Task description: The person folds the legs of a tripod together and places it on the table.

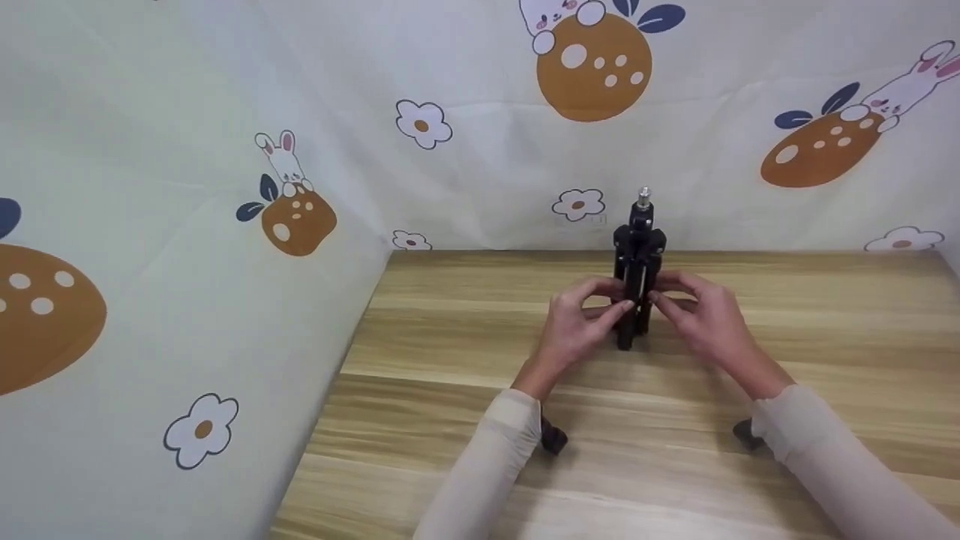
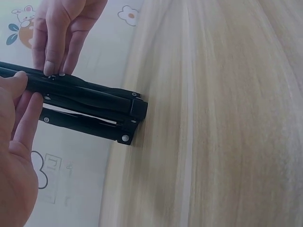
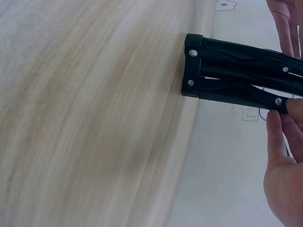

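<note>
A black light stand (image 1: 640, 244), legs folded together and a silver screw stud on top, stands upright near the back of the wooden table. My left hand (image 1: 574, 322) pinches its left leg between thumb and fingers. On the opposite side, my right hand (image 1: 709, 319) pinches the right leg the same way. The left wrist view shows the stand's riveted lower end (image 2: 132, 116) at the tabletop; whether it touches cannot be told. In the right wrist view, the right thumb and fingers hold a leg (image 3: 236, 92) near a rivet.
The wooden table (image 1: 465, 450) reaches back to a pale curtain (image 1: 480, 172) printed with rabbits, orange fruits and flowers. More curtain hangs along the left side. A small black piece (image 1: 553, 436) sits by the left wrist and another black piece (image 1: 748, 433) by the right.
</note>
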`<state>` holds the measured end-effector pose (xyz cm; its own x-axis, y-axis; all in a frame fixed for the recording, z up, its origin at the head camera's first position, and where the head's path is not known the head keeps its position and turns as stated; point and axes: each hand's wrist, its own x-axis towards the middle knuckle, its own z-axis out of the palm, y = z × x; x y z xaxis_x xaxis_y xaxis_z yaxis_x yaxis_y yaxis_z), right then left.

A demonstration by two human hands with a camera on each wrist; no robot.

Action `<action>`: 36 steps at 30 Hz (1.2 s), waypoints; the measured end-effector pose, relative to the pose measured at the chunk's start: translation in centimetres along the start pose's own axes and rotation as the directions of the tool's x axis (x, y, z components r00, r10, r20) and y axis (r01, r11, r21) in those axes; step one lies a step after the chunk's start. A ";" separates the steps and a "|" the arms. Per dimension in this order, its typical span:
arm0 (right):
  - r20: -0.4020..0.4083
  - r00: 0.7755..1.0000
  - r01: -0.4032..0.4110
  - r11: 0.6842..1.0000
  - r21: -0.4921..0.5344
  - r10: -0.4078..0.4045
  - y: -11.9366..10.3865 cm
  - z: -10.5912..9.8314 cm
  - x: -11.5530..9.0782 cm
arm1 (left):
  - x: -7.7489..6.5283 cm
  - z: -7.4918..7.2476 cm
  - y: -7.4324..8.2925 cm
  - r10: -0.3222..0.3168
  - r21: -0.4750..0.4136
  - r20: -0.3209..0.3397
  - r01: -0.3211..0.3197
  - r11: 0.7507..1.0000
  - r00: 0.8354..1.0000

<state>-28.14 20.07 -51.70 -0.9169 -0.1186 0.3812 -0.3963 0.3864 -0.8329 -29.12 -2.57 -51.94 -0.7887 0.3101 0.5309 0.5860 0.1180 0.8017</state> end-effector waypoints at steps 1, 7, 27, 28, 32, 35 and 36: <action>0.005 1.000 -0.005 1.000 0.010 0.005 0.0 0.0 0.0 | 0.0 0.0 0.0 0.005 0.005 -0.002 -0.005 1.000 1.000; 0.077 0.995 -0.073 0.993 0.092 0.066 0.4 0.0 -0.3 | -0.2 -0.1 -0.3 0.042 -0.003 -0.008 -0.042 0.999 0.999; 0.316 0.943 -0.103 0.994 -0.026 0.106 3.5 0.3 -0.7 | 4.7 -1.9 5.2 0.209 0.198 -0.132 -0.181 0.963 0.969; 0.323 0.940 -0.099 0.994 -0.036 0.105 3.5 0.3 -0.7 | 5.0 -1.9 5.5 0.223 0.203 -0.128 -0.194 0.960 0.966; 0.353 0.931 -0.076 0.995 -0.068 0.095 3.6 0.4 -0.7 | 6.0 -1.6 6.5 0.262 0.202 -0.106 -0.237 0.950 0.959; 0.369 0.925 -0.069 0.994 -0.083 0.095 3.6 0.4 -0.7 | 6.6 -1.3 7.1 0.271 0.183 -0.094 -0.251 0.951 0.958; 0.372 0.923 -0.067 0.994 -0.085 0.094 3.6 0.4 -0.7 | 6.7 -1.2 7.2 0.268 0.175 -0.092 -0.249 0.952 0.959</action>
<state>-28.95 21.18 -55.12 -0.9020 -0.4135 0.1243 -0.3283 0.4700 -0.8194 -30.42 -0.78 -42.24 -0.6165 0.2422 0.7492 0.7873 0.2003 0.5831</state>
